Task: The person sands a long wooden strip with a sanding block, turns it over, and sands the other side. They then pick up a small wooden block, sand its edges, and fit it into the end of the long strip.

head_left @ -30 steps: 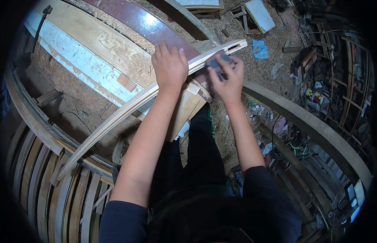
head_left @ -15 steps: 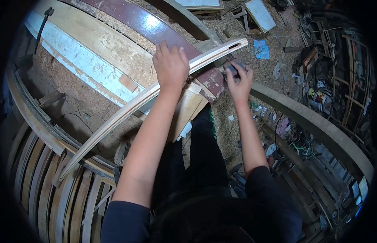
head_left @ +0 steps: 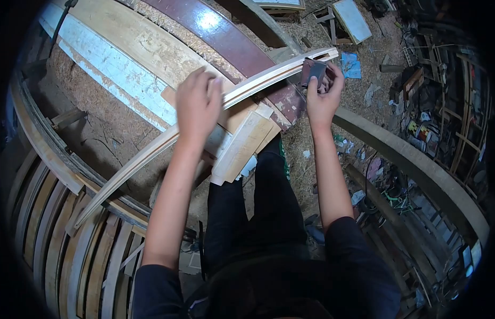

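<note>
A long, curved, pale wooden strip (head_left: 143, 155) with a groove along its side runs diagonally across the boards. My left hand (head_left: 198, 109) is over its middle, fingers bent and blurred by motion; whether they grip the strip cannot be made out. Near the strip's upper right end, which has a slot cut in it, my right hand (head_left: 325, 97) holds a piece of sandpaper (head_left: 313, 72) between thumb and fingers. The sandpaper is dark, brownish and folded, and it is beside or against the strip's edge.
Under the strip lie a reddish-brown glossy board (head_left: 226, 37), a bare wooden board (head_left: 146, 40) and a worn white-painted board (head_left: 111, 66). Several curved wooden pieces (head_left: 61, 250) are stacked at lower left. A thick curved beam (head_left: 412, 151) arcs at right. Wood shavings and scraps litter the floor.
My left hand has slid down and left along the strip. My right hand has moved up and right, turning the sandpaper so its flat face shows.
</note>
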Available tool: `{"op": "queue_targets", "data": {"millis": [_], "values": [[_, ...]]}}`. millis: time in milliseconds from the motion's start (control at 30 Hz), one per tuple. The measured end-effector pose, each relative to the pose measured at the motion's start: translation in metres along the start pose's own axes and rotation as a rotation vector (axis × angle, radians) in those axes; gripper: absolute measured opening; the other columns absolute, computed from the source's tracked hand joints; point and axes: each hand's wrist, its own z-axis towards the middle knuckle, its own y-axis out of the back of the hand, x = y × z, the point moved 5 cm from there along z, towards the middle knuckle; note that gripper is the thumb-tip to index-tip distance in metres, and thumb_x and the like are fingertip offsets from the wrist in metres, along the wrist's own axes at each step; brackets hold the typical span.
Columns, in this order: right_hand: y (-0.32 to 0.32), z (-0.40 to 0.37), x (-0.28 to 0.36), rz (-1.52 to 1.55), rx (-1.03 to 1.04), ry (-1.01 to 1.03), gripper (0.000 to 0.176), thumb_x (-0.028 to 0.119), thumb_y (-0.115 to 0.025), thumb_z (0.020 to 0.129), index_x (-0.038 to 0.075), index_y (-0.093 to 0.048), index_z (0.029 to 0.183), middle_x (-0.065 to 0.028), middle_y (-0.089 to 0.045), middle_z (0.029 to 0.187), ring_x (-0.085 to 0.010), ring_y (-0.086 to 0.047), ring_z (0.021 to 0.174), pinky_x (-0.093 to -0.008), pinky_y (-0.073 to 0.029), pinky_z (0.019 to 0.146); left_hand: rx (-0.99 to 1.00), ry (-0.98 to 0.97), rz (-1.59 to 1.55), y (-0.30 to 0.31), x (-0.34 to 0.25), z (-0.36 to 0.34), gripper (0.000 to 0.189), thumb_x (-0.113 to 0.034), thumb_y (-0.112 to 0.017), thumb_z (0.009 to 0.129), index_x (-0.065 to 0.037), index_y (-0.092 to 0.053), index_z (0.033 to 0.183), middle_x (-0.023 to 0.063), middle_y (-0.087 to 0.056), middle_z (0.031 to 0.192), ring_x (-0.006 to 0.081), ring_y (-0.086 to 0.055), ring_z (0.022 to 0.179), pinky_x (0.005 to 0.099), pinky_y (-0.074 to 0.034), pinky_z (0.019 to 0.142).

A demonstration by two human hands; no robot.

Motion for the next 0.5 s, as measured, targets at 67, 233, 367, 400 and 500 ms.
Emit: {"op": "queue_targets", "data": {"millis": [67, 233, 367, 400, 500], "values": [[0.003, -0.001, -0.01, -0.093, -0.004, -0.069, 0.029, 0.008, -0.068, 0.103, -0.001, -0.07, 0.13, -0.0203, -0.067, 0.136, -0.0344, -0.067, 0.128, -0.0422, -0.05, 0.111, -0.019, -0.01, 0.154, 0.032, 0.014, -0.022, 0.035, -0.029, -0.059, 0.109, 0.001, -0.074, 0.116, 0.0255, -0.069, 0.136, 0.046, -0.066, 0.124, 0.0515, -0.05, 0.109], [-0.002, 0.0, -0.003, -0.287, -0.007, 0.182, 0.034, 0.017, -0.078, 0.101, 0.0, -0.071, 0.13, -0.0212, -0.068, 0.136, -0.0367, -0.066, 0.129, -0.0452, -0.051, 0.112, -0.09, 0.019, 0.368, 0.053, 0.054, -0.046, 0.029, -0.027, -0.06, 0.107, -0.001, -0.074, 0.108, 0.0219, -0.071, 0.125, 0.041, -0.065, 0.121, 0.0536, -0.047, 0.108], [-0.01, -0.008, 0.0, -0.309, -0.02, 0.137, 0.036, 0.016, -0.081, 0.098, 0.001, -0.073, 0.129, -0.0194, -0.068, 0.126, -0.0351, -0.067, 0.119, -0.0437, -0.052, 0.107, -0.133, 0.086, 0.374, 0.045, 0.062, -0.045, 0.031, -0.027, -0.055, 0.11, -0.002, -0.074, 0.108, 0.0189, -0.072, 0.122, 0.0397, -0.065, 0.118, 0.0508, -0.047, 0.107], [-0.011, -0.012, 0.0, -0.282, -0.035, 0.059, 0.036, 0.015, -0.082, 0.097, 0.001, -0.073, 0.128, -0.0184, -0.068, 0.121, -0.0342, -0.067, 0.114, -0.0431, -0.053, 0.105, -0.143, 0.074, 0.379, 0.046, 0.059, -0.045, 0.033, -0.027, -0.053, 0.111, -0.002, -0.074, 0.109, 0.0181, -0.072, 0.122, 0.0393, -0.065, 0.118, 0.0498, -0.048, 0.107], [-0.054, -0.061, 0.035, -0.265, 0.07, 0.17, 0.041, 0.012, -0.084, 0.093, 0.003, -0.073, 0.132, -0.0162, -0.064, 0.118, -0.0322, -0.064, 0.111, -0.045, -0.053, 0.099, -0.187, 0.108, 0.426, 0.046, 0.067, -0.049, 0.038, -0.028, -0.046, 0.115, -0.002, -0.074, 0.113, 0.0157, -0.074, 0.123, 0.0394, -0.067, 0.114, 0.05, -0.05, 0.101]]}}
